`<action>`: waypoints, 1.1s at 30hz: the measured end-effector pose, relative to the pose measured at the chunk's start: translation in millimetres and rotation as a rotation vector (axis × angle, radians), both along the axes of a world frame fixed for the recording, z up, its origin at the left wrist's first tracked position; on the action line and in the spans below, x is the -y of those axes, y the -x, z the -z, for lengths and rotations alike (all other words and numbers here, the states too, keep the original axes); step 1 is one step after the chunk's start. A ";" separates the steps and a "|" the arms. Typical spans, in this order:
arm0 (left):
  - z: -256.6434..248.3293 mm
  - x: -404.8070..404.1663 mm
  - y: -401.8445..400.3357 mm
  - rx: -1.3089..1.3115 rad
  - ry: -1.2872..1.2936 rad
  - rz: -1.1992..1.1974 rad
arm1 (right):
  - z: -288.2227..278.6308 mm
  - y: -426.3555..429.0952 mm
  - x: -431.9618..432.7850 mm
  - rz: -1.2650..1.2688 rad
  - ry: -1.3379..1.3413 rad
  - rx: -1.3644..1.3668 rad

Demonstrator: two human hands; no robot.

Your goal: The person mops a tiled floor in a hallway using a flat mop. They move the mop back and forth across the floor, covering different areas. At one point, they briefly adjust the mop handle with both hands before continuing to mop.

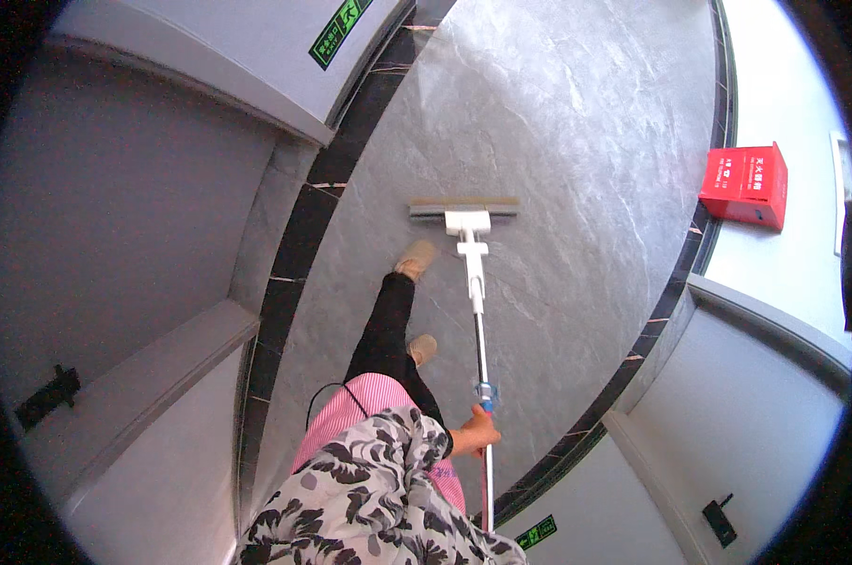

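My left hand [478, 429] is closed around the metal pole [481, 346] of a sponge mop, just behind a blue collar [487, 405]. The pole runs forward to a white plastic mop head [467, 222]. A wide grey sponge strip [464, 209] lies crosswise on the grey marbled floor [553, 282]. At the bottom the pole's upper end passes out of sight by a floral sleeve [482, 547]. My right hand is out of view. Two beige shoes [415, 258] stand left of the mop, one ahead of the other.
Black tile borders [288, 247] edge the corridor. A grey door [136, 183] is on the left, another [736, 381] on the right. A red box [747, 185] bearing white writing stands by the right wall. A green sign [337, 32] marks the left wall.
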State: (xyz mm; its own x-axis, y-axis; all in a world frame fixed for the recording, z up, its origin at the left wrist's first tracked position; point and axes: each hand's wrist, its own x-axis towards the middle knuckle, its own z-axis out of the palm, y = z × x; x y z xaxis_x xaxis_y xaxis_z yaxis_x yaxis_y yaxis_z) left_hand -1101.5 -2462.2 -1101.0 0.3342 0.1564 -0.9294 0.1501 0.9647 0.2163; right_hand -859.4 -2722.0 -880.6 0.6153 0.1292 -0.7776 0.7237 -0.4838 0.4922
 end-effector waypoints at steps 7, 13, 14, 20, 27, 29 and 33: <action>21.2 -102.6 40.0 -0.091 -0.294 -0.132 | 15.2 69.3 -99.2 -0.266 -0.182 -0.085; 47.8 -310.2 177.7 -0.491 -0.518 -0.365 | 36.6 250.0 -304.4 0.120 -0.643 -0.857; 50.7 -329.9 196.6 -0.516 -0.509 -0.358 | 42.8 274.1 -325.9 0.086 -0.621 -0.802; 85.5 -328.7 215.0 -0.405 -0.571 -0.444 | 66.5 287.6 -342.6 -0.079 -0.529 -0.830; 84.5 -232.2 141.5 -0.159 -0.522 -0.560 | 4.9 212.8 -296.3 -0.412 -0.204 -0.556; 76.2 -214.7 142.1 -0.121 -0.487 -0.619 | -9.4 201.1 -294.5 -0.469 -0.127 -0.519; 99.3 -165.9 129.3 -0.241 -0.425 -0.696 | 8.5 164.6 -281.9 -0.635 -0.013 -0.496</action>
